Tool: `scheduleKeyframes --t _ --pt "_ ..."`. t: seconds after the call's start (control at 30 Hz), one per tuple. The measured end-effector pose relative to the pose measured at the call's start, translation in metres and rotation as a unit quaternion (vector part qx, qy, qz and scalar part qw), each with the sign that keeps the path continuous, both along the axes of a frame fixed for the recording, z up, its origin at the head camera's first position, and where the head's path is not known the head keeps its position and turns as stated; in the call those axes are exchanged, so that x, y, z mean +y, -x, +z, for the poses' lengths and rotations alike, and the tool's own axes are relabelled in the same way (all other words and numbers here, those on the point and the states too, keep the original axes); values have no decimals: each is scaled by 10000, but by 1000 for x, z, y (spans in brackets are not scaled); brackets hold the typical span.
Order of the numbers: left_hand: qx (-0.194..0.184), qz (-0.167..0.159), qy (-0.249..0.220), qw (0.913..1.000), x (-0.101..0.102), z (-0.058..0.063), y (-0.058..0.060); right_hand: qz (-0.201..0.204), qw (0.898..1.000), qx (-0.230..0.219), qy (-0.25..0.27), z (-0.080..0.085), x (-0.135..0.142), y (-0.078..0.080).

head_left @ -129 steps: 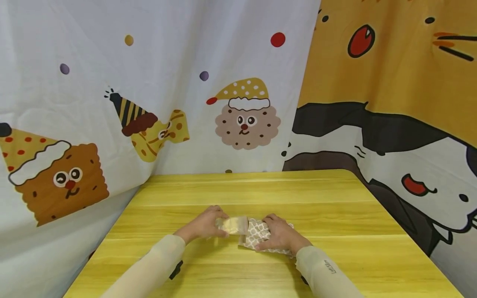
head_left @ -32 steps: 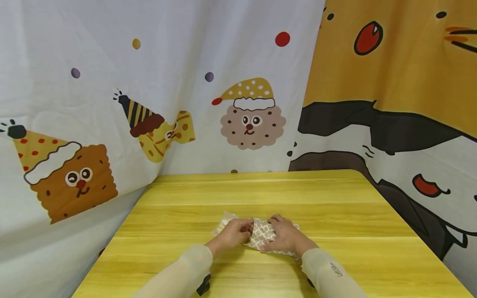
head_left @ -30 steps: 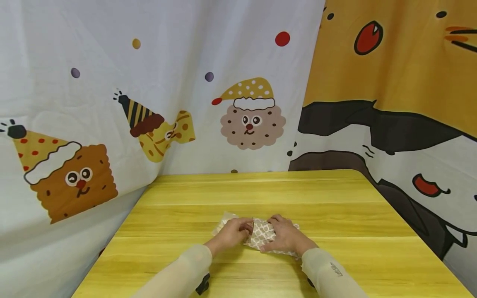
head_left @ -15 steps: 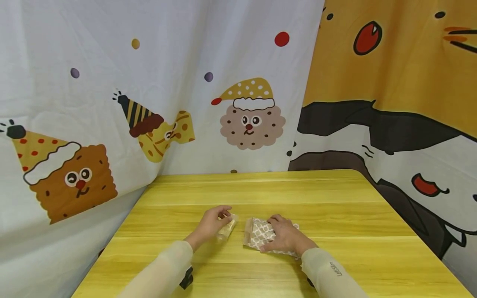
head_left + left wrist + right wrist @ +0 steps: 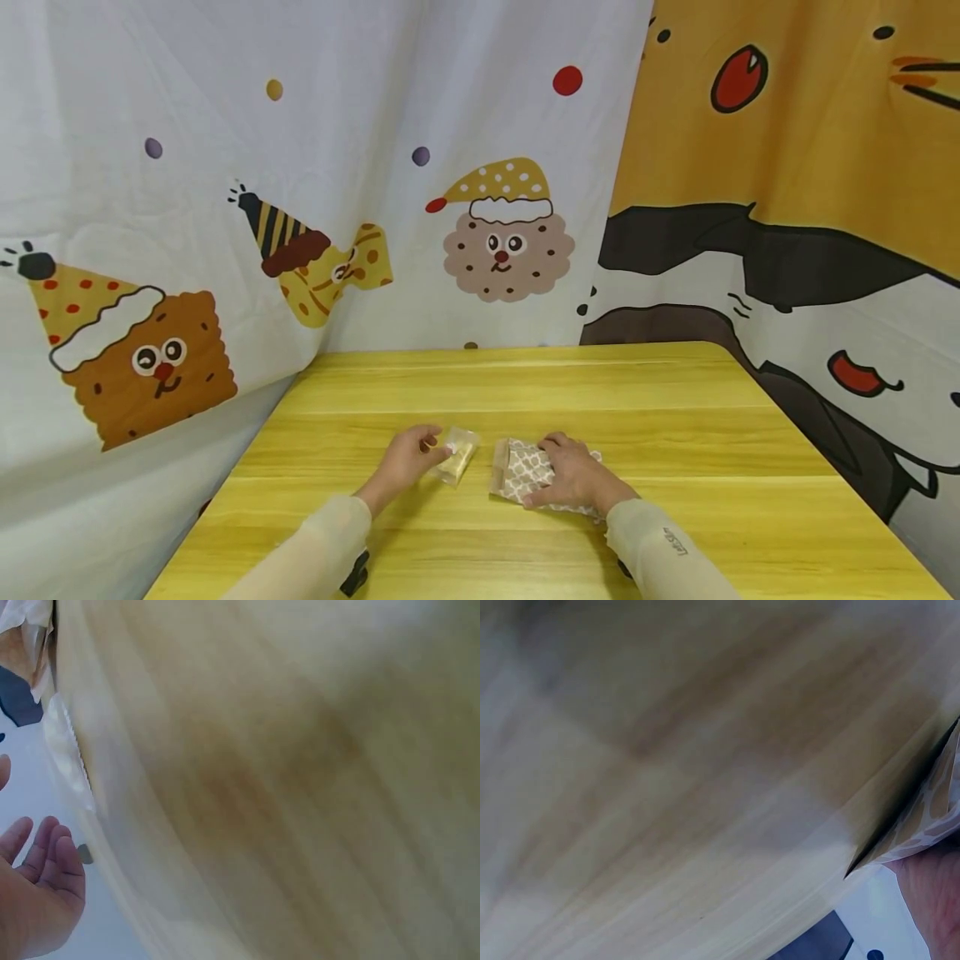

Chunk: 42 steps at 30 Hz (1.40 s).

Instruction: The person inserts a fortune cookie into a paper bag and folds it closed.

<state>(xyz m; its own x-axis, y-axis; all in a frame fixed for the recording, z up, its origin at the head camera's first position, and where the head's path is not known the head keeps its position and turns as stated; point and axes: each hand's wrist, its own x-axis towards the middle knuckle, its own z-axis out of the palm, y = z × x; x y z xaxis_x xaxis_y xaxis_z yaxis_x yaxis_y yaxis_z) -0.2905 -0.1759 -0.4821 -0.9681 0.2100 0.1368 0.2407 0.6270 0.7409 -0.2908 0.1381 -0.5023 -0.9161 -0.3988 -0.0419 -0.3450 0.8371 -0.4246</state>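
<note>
the left wrist view shows a gap, masked in the head view, between the left hand (image 5: 407,456), loosely bent and holding nothing, and the clear packet (image 5: 461,457) on the table (image 5: 525,385), left of the patterned pouch (image 5: 528,469) on which the right hand (image 5: 572,473) rests, fingers spread.

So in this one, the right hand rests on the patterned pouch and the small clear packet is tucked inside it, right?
Not quite: the small clear packet isn't inside the patterned pouch. The head view shows it lying on the table, left of the pouch, with a gap between them. The right hand does rest on the pouch.
</note>
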Motion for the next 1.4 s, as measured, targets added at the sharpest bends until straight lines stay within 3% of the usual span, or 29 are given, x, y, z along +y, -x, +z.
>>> scheduleKeyframes --t 0.2,0.47,0.57,1.03,1.4 --pt "-154 73 296 9994 3 -5 -2 31 10000 70 -19 -1 0 0" --pt "-355 -501 235 9978 12 -6 2 46 9999 75 63 0 0 -1" --pt "-380 -576 255 9973 14 -7 3 50 9999 94 46 -1 0 -2" --pt "104 -564 1183 9913 8 -13 -2 -34 10000 -24 38 2 0 -2" --pt "5 -596 1175 9913 6 -10 0 5 10000 35 44 -2 2 -1"
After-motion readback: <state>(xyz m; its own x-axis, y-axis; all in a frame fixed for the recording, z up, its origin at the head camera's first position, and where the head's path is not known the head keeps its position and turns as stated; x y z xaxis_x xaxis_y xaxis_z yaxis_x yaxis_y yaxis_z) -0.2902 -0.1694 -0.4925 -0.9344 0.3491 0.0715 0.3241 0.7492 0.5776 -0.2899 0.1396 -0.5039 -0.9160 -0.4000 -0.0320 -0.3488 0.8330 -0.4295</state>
